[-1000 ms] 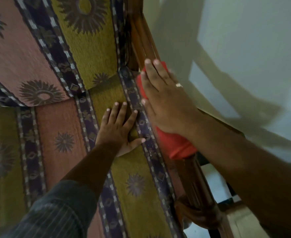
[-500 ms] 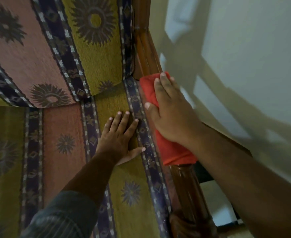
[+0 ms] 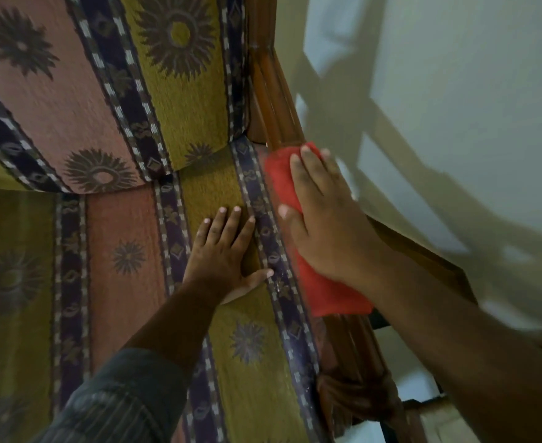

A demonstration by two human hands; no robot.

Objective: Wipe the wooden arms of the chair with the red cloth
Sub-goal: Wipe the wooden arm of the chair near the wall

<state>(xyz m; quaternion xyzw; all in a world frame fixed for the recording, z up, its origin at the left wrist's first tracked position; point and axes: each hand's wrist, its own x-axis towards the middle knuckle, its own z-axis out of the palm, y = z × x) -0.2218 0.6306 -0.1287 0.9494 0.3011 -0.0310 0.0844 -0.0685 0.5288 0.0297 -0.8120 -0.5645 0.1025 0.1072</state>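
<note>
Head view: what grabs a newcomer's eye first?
The red cloth, bright against the chair's wooden arm at right of centre, with the right hand pressing flat on it. Next, the left hand spread flat on the patterned seat cushion beside it.

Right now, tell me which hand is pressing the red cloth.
The right hand, laid over the red cloth on the wooden arm. The left hand lies flat on the seat cushion, beside the arm, with no cloth under it.
</note>
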